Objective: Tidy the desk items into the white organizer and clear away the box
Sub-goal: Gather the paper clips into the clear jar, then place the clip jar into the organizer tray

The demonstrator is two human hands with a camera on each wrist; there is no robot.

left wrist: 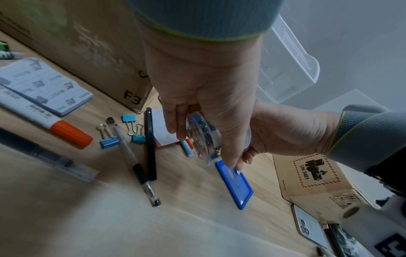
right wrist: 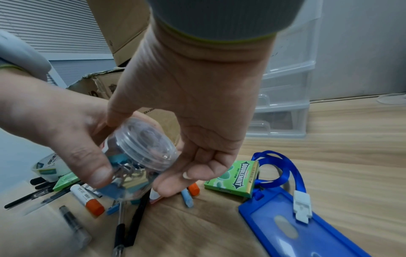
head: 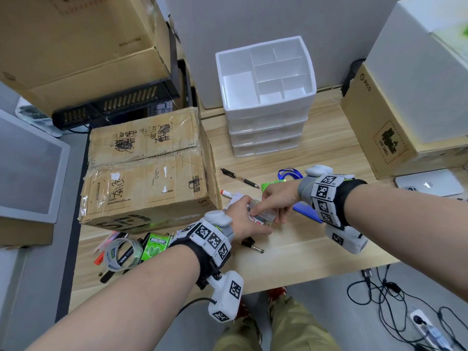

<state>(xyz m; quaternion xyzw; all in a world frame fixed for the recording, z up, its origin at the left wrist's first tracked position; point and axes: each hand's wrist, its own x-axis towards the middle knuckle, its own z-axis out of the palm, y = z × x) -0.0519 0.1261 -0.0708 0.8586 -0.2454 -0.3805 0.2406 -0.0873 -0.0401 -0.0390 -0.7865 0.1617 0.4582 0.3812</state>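
Observation:
Both hands hold a clear plastic jar (head: 262, 215) of binder clips just above the desk. My left hand (head: 249, 220) grips the jar body (right wrist: 129, 180), thumb on its side. My right hand (head: 272, 205) curls thumb and fingers round the clear lid (right wrist: 146, 144). The white organizer (head: 268, 127), with divided top tray and drawers, stands at the back. A taped cardboard box (head: 147, 168) sits to the left. Loose on the desk lie a black pen (head: 239, 178), an orange-capped marker (left wrist: 66, 132), blue binder clips (left wrist: 110, 141), a blue badge holder (right wrist: 292, 226) and a gum pack (right wrist: 232, 177).
A tape roll (head: 121, 254), more pens and a second gum pack (head: 155, 245) lie at the front left. A notepad (left wrist: 46, 85) rests by the box. A brown PICO carton (head: 385, 133) and a phone (left wrist: 309, 226) occupy the right side. Cables trail on the floor.

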